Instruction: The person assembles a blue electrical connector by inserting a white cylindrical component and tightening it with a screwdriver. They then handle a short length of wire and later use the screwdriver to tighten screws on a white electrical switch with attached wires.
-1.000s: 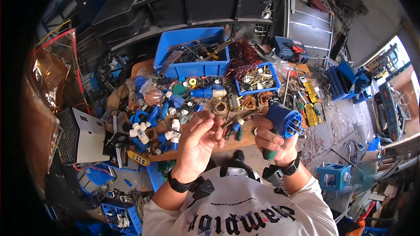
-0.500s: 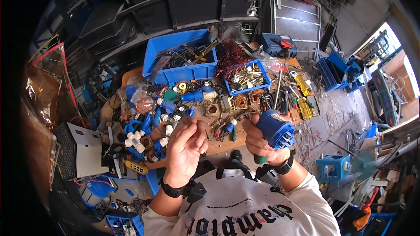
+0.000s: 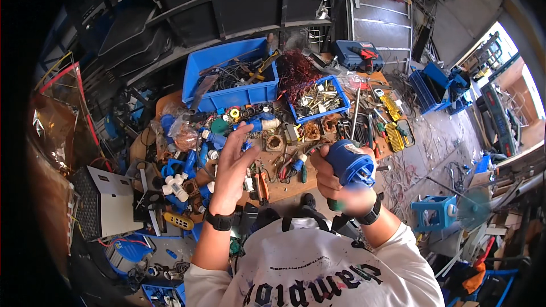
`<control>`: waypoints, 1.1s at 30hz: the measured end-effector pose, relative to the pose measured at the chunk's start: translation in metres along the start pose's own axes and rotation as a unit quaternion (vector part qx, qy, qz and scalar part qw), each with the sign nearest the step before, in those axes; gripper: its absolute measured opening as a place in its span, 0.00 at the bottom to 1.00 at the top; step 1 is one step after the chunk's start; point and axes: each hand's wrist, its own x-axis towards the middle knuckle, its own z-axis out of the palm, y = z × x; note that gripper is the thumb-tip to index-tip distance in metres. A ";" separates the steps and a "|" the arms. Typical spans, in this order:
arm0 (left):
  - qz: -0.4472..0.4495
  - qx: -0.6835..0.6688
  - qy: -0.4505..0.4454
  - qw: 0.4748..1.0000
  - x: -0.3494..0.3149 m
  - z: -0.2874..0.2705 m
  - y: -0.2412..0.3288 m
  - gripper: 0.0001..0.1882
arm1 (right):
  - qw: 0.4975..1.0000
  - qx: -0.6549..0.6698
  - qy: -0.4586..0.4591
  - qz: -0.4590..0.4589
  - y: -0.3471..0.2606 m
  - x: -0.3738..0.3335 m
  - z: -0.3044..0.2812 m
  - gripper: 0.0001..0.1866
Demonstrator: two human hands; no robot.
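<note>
Head view: right hand [image 3: 341,185] clamped around blue plug [image 3: 352,165], held in the air above near edge of tabletop [image 3: 284,190], open ribbed end facing up and away. Left hand [image 3: 230,167] raised over the clutter, palm turned inward, fingers [image 3: 242,133] spread and slightly curled, thumb apart; holding something small at the fingertips possible, but too small to tell. Black watch [image 3: 219,220] on left wrist, black band [image 3: 371,215] on right.

Below the hands: pliers [image 3: 260,179] with orange handles, screwdrivers, copper windings, white fittings [image 3: 173,187], blue fittings [image 3: 213,139]. Further back, large blue bin [image 3: 230,79] of tools and small blue bin [image 3: 315,99] of metal parts, red wire tangle [image 3: 296,71] between them.

Likely risks, as a judgement: any tiny part at the left fingertips dropping into the dense clutter and getting lost among similar pieces; plug slipping from a one-handed grip, held close to the tabletop edge, and falling to the floor; a sleeve or wrist sweeping loose fittings off while reaching across; sharp tool tips pointing up near the palms
</note>
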 end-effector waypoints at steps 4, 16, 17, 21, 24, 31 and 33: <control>0.033 0.058 -0.069 0.995 -0.002 -0.002 0.015 0.21 | 1.000 -0.004 0.015 -0.007 -0.001 0.000 0.004 0.31; 0.139 0.046 -0.177 0.973 -0.040 0.029 0.047 0.31 | 0.983 -0.120 0.131 -0.046 0.006 0.007 0.013 0.33; 0.140 0.057 -0.182 0.972 -0.042 0.029 0.049 0.31 | 0.977 -0.142 0.148 -0.053 0.007 0.007 0.015 0.33; 0.167 0.087 -0.172 0.967 -0.050 0.033 0.051 0.33 | 0.961 -0.214 0.169 -0.040 0.013 0.005 0.016 0.31; 0.172 0.094 -0.166 0.967 -0.052 0.031 0.045 0.34 | 0.922 -0.332 0.183 -0.081 0.019 0.007 0.026 0.27; 0.116 0.130 -0.145 0.974 -0.054 0.025 0.027 0.34 | 0.822 -0.515 0.213 -0.114 0.028 0.010 0.025 0.27; 0.122 0.152 -0.139 0.971 -0.054 0.023 0.023 0.34 | 0.796 -0.556 0.210 -0.110 0.031 0.010 0.026 0.28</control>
